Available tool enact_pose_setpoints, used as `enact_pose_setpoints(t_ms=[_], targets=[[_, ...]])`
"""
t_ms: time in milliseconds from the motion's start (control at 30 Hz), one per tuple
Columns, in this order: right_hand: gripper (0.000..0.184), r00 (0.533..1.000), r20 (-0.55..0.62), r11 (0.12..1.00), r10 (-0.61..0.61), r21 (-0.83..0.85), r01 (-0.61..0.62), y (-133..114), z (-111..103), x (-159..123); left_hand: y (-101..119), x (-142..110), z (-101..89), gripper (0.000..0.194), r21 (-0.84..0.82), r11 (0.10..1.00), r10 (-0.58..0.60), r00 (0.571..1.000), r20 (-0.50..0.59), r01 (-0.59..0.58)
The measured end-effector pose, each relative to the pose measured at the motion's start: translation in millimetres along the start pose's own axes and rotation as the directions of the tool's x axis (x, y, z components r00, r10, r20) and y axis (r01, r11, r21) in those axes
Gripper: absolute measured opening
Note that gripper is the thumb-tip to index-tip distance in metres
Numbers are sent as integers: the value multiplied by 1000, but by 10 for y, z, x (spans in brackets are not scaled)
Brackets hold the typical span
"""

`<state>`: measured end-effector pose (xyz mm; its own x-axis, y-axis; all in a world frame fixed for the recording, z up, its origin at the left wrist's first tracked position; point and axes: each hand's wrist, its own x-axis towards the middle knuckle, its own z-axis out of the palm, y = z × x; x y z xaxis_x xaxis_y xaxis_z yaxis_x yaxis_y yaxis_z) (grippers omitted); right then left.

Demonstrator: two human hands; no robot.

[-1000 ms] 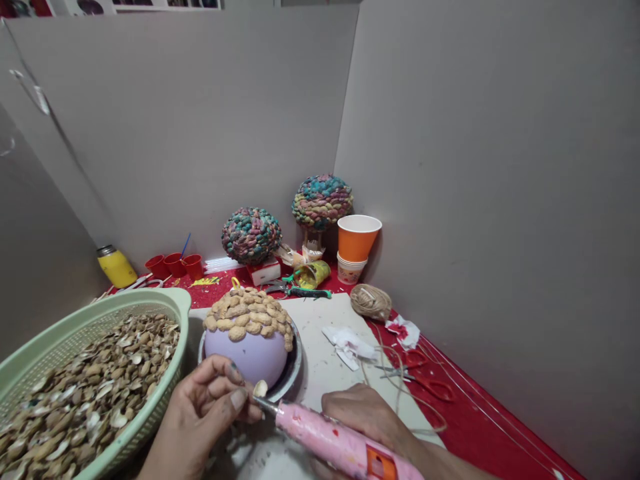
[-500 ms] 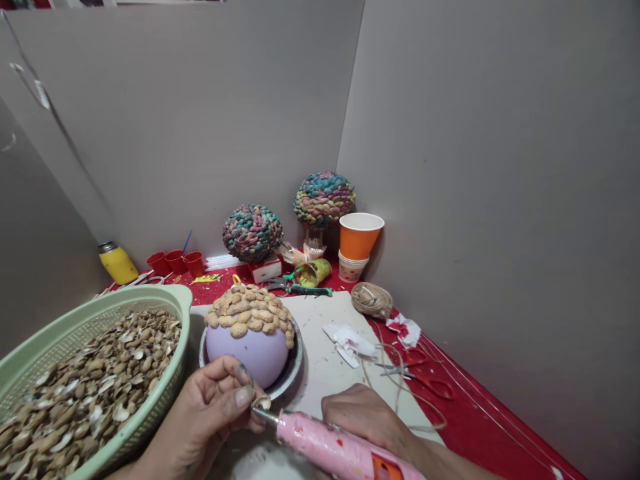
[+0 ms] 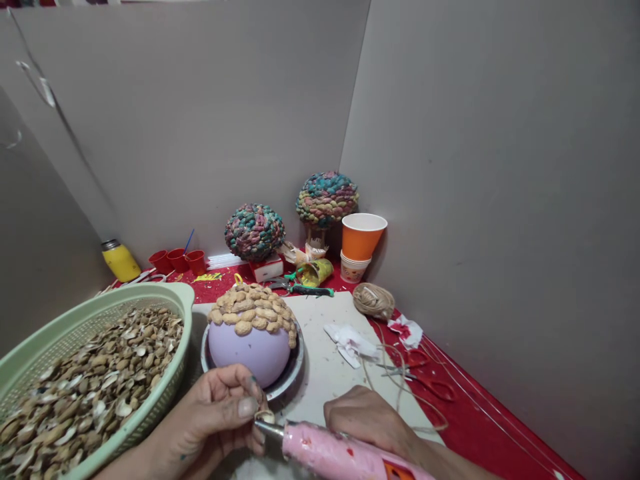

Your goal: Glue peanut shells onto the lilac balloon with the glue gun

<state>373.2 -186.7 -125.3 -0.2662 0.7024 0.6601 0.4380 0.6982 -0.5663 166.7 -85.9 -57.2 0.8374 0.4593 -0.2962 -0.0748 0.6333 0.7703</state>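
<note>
Between the thumb and fingers of my left hand (image 3: 220, 413) is a small peanut shell (image 3: 265, 416), its hollow side showing. My right hand (image 3: 367, 417) is closed on a pink glue gun (image 3: 335, 453); its fingers are partly hidden. The gun's metal nozzle meets the shell. Just beyond my left hand, a lilac ball (image 3: 247, 353) rests in a round metal bowl (image 3: 295, 377). Peanut shells (image 3: 255, 308) cover the ball's top and part of its right side, and a yellow loop sticks up there.
At the left stands a green basket (image 3: 186, 320) full of shells. Behind are two multicoloured shell-covered balls (image 3: 255, 232), red cups (image 3: 177, 260), a yellow bottle (image 3: 121, 261), pliers (image 3: 310, 291) and an orange cup (image 3: 364, 239). Twine (image 3: 373, 301), crumpled tissue (image 3: 351, 343) and scissors (image 3: 433, 385) lie right.
My left hand, the shell and the glue gun have shifted slightly down and right in view. The background has also moved a little. The nozzle stays at the shell.
</note>
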Motion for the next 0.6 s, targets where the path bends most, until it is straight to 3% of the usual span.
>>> enact_pose_setpoints(t_ms=[200,433,600], targets=[[48,997,73,995,9,95,-16,41,-22,-26,-28,-11,-33,19,-7,999,-39,998,50,39],[48,998,66,989,8,144,-18,11,-37,-7,-18,-3,-59,22,-23,999,-38,992,122,41],[48,998,65,993,7,120,-15,5,-44,11,-13,-7,-60,25,-56,998,-21,994,109,27]])
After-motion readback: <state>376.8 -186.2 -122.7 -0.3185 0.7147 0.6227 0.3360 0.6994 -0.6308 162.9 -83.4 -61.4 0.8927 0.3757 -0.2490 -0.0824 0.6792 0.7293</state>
